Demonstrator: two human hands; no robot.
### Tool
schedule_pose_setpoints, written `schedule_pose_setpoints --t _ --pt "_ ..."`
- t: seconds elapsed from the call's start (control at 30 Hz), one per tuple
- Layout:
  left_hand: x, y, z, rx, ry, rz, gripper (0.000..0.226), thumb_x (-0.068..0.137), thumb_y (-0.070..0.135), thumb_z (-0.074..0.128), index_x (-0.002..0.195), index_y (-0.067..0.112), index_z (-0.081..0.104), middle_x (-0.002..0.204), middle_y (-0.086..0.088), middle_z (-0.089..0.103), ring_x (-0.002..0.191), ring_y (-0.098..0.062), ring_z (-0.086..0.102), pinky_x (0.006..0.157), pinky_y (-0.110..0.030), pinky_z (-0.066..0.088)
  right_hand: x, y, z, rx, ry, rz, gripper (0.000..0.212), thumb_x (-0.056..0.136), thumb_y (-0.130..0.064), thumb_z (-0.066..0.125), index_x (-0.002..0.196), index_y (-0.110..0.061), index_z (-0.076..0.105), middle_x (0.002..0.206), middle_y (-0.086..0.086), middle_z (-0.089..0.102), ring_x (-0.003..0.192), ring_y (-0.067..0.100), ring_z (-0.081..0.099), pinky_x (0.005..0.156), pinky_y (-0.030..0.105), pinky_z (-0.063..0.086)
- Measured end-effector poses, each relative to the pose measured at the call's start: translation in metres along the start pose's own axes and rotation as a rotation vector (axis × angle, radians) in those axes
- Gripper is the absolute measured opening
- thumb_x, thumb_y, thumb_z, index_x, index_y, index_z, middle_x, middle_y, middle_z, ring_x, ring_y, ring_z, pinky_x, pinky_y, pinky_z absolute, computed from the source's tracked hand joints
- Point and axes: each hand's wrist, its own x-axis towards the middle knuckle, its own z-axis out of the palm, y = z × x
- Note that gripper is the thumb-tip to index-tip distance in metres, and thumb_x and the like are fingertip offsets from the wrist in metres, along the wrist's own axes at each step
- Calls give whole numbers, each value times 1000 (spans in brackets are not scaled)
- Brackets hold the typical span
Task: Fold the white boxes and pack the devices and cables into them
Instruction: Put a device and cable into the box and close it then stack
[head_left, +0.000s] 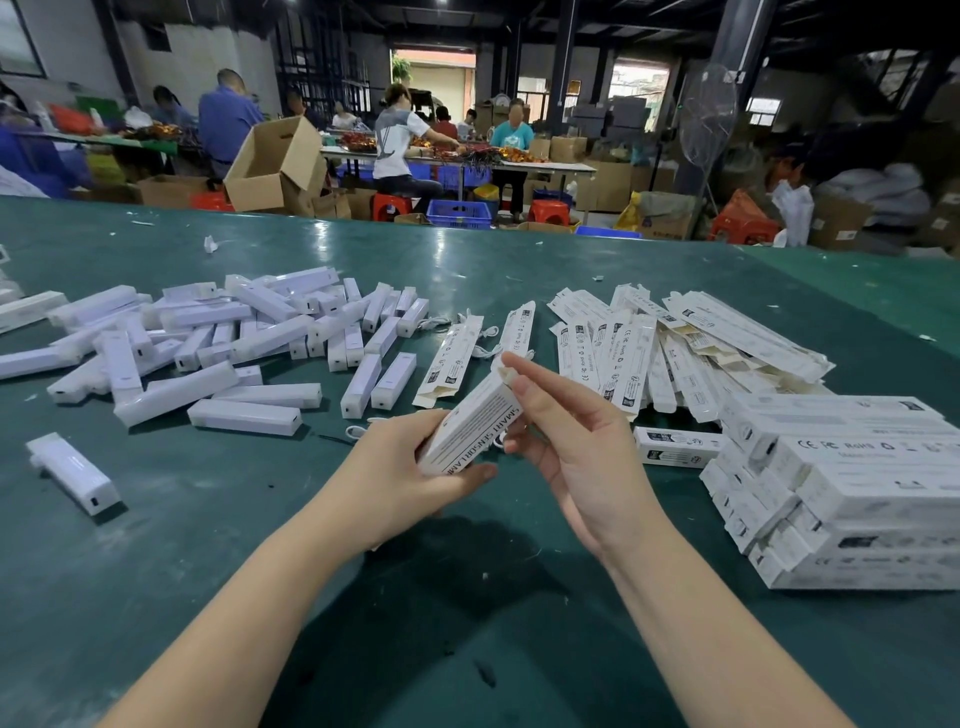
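My left hand (400, 467) grips the near end of a white box (470, 426) printed with dark lettering, held tilted above the green table (208, 545). My right hand (566, 431) is at the box's far end, its thumb and forefinger straight against the end flap. A heap of white devices (218, 343) lies at the left. Flat unfolded boxes (675, 343) are piled at the right. White cables (483, 340) lie between them, partly hidden under flat boxes.
A stack of closed packed boxes (841, 488) sits at the right edge. One lone device (75, 473) lies at the near left. Beyond the table, several people work at benches among cardboard cartons (270, 166), and a standing fan (706, 119) is at the back right.
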Motion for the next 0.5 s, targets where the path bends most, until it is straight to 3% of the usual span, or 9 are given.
schedule_pose_setpoints --t 0.17,0.3,0.5 --pt "0 0 -1 -48 -11 32 20 78 35 78 84 49 65 65 11 65 48 -9 58 49 -32 54 -5 -2 1 -202 1 -111 20 86 -24 64 100 -31 78 88 0 72 77 8 63 64 20 54" --pt "0 0 -2 -73 -8 13 12 81 29 77 79 30 64 59 5 63 48 -10 58 48 -28 53 -7 1 3 -322 5 -190 24 93 -16 61 107 -31 73 103 -1 73 80 4 65 68 24 57" --pt "-2 3 -2 -70 -44 -9 13 81 31 76 79 32 63 57 3 63 46 -10 57 48 -27 50 -6 1 0 -364 62 -223 24 92 -12 65 102 -30 75 94 1 72 69 2 63 62 15 52"
